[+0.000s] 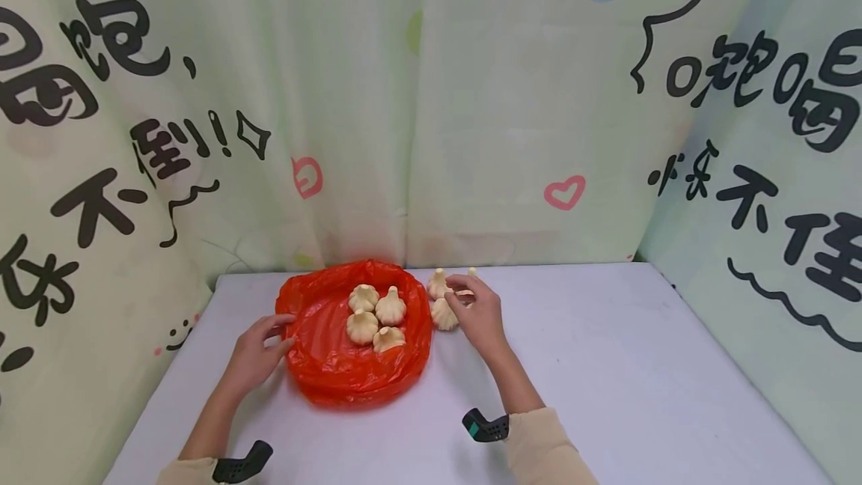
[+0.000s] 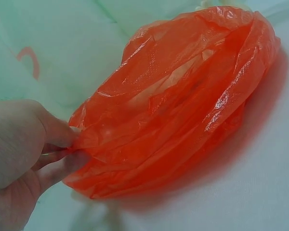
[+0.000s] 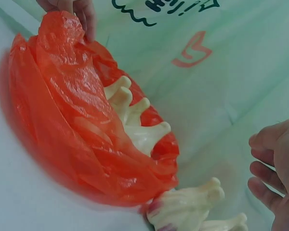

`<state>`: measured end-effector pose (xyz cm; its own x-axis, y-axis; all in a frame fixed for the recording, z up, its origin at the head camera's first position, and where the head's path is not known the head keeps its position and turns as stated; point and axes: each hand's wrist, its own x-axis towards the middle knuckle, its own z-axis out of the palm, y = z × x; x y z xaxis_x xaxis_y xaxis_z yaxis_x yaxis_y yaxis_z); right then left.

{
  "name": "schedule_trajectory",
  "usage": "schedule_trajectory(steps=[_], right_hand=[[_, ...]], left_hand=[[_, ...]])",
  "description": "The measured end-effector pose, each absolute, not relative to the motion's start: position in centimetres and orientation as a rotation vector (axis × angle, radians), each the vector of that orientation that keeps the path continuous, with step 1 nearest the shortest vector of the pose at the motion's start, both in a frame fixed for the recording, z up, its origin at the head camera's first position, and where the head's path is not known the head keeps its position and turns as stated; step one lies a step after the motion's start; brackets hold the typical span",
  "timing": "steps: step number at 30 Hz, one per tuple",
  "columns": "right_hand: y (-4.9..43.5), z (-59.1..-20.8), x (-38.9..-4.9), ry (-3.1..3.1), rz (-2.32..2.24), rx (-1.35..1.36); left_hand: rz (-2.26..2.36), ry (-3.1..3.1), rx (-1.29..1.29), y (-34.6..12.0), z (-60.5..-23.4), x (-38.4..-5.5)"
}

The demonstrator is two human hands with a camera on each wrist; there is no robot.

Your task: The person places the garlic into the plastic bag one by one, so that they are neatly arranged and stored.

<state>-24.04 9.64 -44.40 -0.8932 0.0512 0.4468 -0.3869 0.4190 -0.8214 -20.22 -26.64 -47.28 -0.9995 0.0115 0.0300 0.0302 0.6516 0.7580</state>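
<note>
A red plastic bag point(image 1: 323, 384) stands with its mouth spread wide, its rim bunched in folds. Inside it lie several pale garlic bulbs point(image 1: 362, 326), toward the right side. My left hand point(image 1: 252, 358) pinches the bag's left rim between thumb and fingers, seen closer in the left wrist view. More garlic bulbs point(image 1: 444, 315) sit on the table just right of the bag, partly hidden behind my right hand point(image 1: 480, 316). In the right wrist view this hand's fingers point(image 3: 265, 175) are loosely bent with nothing between them, apart from the loose garlic bulb point(image 3: 183, 207) by the bag.
A white table point(image 1: 592, 365) carries everything. Behind it and along both sides hangs a pale green curtain point(image 1: 485, 133) with black lettering and pink hearts. Black camera mounts point(image 1: 486, 426) are strapped near both wrists, by the beige sleeves point(image 1: 545, 444).
</note>
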Motion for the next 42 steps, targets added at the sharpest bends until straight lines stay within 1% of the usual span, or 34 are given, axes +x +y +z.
schedule_trajectory(steps=[5, 13, 20, 30, 42], right_hand=[[10.7, -44.9, -24.4, -2.217, 1.474, 0.311], [12.1, -45.3, -24.5, -2.218, 1.493, 0.263], [13.2, -46.3, -24.8, -2.256, 1.397, 0.172], [13.8, -47.7, -24.9, -2.32, 1.377, 0.074], [14.3, -48.4, -25.2, -2.375, 1.33, 0.067]], left_hand=[[-1.287, -2.836, -0.036, -26.7, -47.2, -20.2], [-1.29, -2.841, -0.009, -26.7, -47.2, -20.2], [-1.286, -2.838, -0.014, -26.6, -47.3, -20.2], [-1.253, -2.822, -0.029, -26.6, -47.8, -20.2], [-1.312, -2.809, -0.019, -26.5, -47.5, -20.2]])
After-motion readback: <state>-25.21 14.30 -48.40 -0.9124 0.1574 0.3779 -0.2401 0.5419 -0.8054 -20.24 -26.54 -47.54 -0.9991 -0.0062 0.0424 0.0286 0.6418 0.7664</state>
